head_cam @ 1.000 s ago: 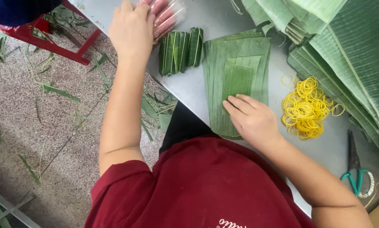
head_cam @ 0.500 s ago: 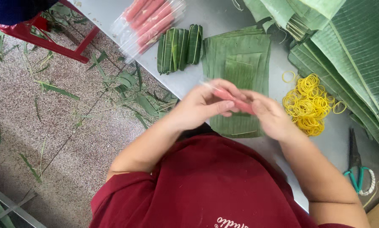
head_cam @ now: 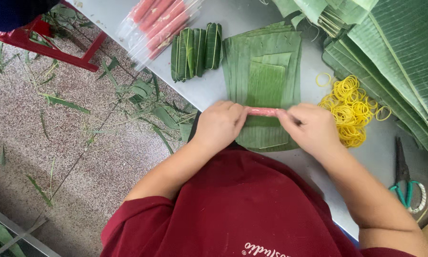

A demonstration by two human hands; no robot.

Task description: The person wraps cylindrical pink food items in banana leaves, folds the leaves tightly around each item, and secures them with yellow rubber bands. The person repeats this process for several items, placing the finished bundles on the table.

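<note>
Head view — both hands, left [head_cam: 219,124] and right [head_cam: 314,127], now pinch the pink sausage [head_cam: 263,112] level, further apart.

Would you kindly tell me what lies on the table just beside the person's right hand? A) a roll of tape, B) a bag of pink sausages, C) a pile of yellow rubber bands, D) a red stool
C: the pile of yellow rubber bands lies on the grey table right next to the right hand, which with the left hand holds a pink sausage over the stacked green leaves.
</note>
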